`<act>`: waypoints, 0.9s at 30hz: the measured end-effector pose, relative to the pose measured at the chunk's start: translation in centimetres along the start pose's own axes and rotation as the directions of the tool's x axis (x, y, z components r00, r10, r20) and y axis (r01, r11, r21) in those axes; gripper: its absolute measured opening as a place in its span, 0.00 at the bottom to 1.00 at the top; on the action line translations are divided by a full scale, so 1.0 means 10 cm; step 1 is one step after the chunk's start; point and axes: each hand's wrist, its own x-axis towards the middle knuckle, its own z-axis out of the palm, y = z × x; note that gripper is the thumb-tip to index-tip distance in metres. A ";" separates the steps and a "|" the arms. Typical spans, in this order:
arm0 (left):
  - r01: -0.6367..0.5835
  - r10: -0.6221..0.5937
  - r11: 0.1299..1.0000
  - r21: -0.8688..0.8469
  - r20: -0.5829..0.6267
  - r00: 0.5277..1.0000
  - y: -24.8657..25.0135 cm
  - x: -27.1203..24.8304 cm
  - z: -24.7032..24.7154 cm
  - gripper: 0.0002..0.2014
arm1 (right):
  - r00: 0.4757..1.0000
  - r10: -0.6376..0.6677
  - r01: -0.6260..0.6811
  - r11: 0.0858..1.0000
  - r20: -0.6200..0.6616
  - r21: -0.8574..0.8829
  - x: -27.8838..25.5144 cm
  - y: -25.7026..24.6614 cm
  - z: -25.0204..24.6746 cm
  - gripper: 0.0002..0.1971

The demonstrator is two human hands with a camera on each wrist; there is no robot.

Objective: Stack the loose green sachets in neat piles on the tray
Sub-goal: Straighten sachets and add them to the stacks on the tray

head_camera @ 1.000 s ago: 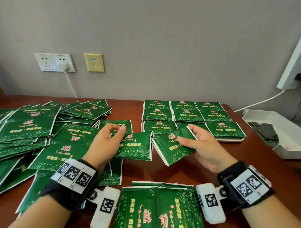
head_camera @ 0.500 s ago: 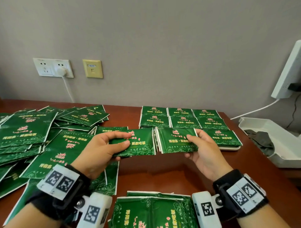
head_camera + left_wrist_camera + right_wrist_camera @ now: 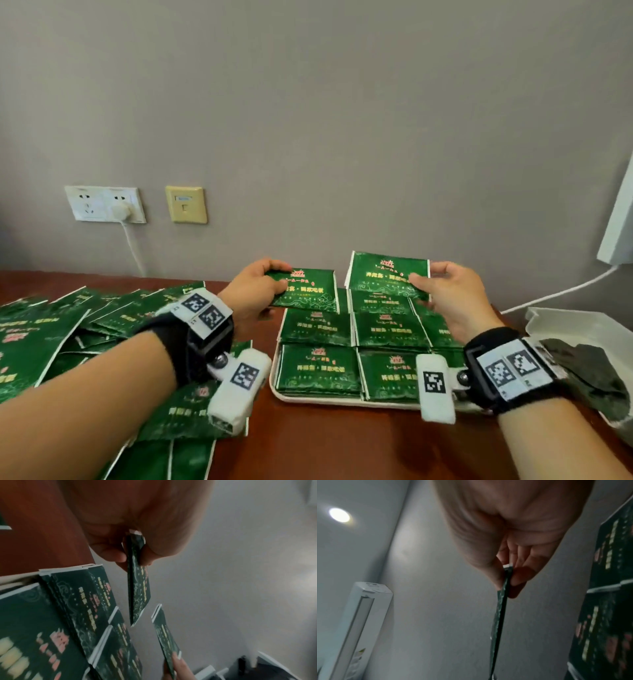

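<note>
Two hands in view: left hand [image 3: 255,294], right hand [image 3: 452,298]. Held sachets: two, left-hand sachet [image 3: 308,291] and right-hand sachet [image 3: 385,275]. One white tray [image 3: 308,399]; sachet piles [image 3: 320,371] on it in three columns, total count hidden by hands. Loose sachets [image 3: 37,332] on table: many, overlapping, uncountable. Wall plates: one white socket plate [image 3: 104,204], one yellow plate [image 3: 186,204]. One white bin [image 3: 579,322] at right.

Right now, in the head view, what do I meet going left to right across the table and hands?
Loose green sachets → left hand → its pinched sachet → sachet pinched by the right hand → right hand → white bin with dark cloth.
</note>
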 end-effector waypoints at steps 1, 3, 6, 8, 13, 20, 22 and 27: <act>0.008 -0.008 1.000 0.029 -0.006 1.000 0.01 0.13 0.05 0.12 | 1.000 -0.003 0.002 1.000 -0.015 -0.027 0.09 0.04 -0.02 0.10; 0.013 -0.012 0.994 0.105 -0.010 1.000 0.01 0.34 0.16 0.11 | 1.000 0.008 -0.009 0.998 -0.018 -0.067 0.27 0.13 -0.05 0.10; 0.023 -0.023 0.988 0.155 -0.006 1.000 -0.06 0.59 0.20 0.11 | 0.999 0.038 -0.036 0.994 0.023 -0.100 0.48 0.20 -0.05 0.12; 0.022 -0.024 0.980 0.198 0.005 1.000 -0.11 0.70 0.23 0.11 | 0.999 0.022 -0.016 0.990 0.040 -0.143 0.59 0.23 -0.06 0.13; -0.002 -0.002 0.931 0.364 0.010 1.000 -0.15 0.83 0.28 0.13 | 0.995 -0.007 0.045 0.919 0.098 -0.393 0.72 0.31 0.01 0.13; -0.039 -0.014 0.692 0.721 0.068 0.998 -0.16 0.87 0.31 0.21 | 0.986 0.023 0.085 0.777 0.163 -0.623 0.70 0.27 0.06 0.19; -0.031 -0.042 0.647 0.762 0.076 0.996 -0.15 0.87 0.32 0.22 | 0.984 0.026 0.100 0.730 0.174 -0.676 0.69 0.26 0.06 0.23; -0.066 -0.057 0.488 0.870 0.108 0.993 -0.12 0.86 0.34 0.32 | 0.969 0.080 0.129 0.647 0.235 -0.751 0.63 0.20 0.04 0.26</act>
